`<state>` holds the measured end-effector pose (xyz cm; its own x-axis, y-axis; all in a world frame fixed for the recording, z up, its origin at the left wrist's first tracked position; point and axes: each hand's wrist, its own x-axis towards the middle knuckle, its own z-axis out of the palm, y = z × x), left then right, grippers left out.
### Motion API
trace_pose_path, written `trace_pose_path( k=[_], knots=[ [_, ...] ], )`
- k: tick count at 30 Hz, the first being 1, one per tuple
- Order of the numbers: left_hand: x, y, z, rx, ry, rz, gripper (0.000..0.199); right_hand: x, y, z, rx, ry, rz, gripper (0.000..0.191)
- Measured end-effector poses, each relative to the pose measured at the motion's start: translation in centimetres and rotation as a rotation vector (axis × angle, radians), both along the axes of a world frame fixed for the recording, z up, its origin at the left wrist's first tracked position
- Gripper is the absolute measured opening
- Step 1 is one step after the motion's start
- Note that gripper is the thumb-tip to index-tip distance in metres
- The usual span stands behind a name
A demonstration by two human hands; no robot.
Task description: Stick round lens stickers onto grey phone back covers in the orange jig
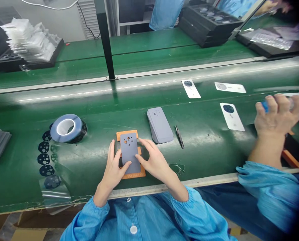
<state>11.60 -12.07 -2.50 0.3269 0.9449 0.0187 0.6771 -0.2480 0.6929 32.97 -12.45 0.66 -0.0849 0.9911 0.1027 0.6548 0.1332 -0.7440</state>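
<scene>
Panel, grey and pierced with holes near its top, lies over an orange fixture on the bench. The left hand and right hand grasp it between them, from opposite sides. Beyond the right hand sits a stack of grey panels, with black tweezers just beside; a film roll lies well left.
</scene>
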Motion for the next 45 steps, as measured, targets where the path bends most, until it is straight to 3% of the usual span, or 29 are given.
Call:
trace_pose_path(
  k=[4,8,12,15,30,41,45],
  knots=[
    [-0.1,-0.1,-0.5,0.055,0.083,0.038,0.087,-1.2,1.0,0.2,0.098,-0.170,0.130,0.065],
    [-0.3,0.5,-0.1,0.059,0.179,-0.060,0.081,-2.9,1.3,-0.9,0.071,-0.366,0.254,0.059],
    [-0.1,2.0,1.0,0.081,0.238,-0.199,0.082,-3.6,1.2,-2.6,0.074,-0.482,0.231,0.061],
    [0.6,2.8,1.5,0.116,0.277,-0.216,0.086,-3.6,1.2,-3.3,0.094,-0.512,0.225,0.063],
    [1.4,3.9,1.6,0.078,0.251,-0.251,0.096,-3.5,2.0,-2.8,0.079,-0.464,0.173,0.073],
    [0.8,3.6,1.7,0.109,0.289,-0.231,0.084,-3.4,1.8,-3.0,0.069,-0.401,0.201,0.056],
    [0.4,3.3,2.0,0.069,0.240,-0.195,0.077,-2.5,0.2,-3.9,0.078,-0.235,0.058,0.057]
  ],
)
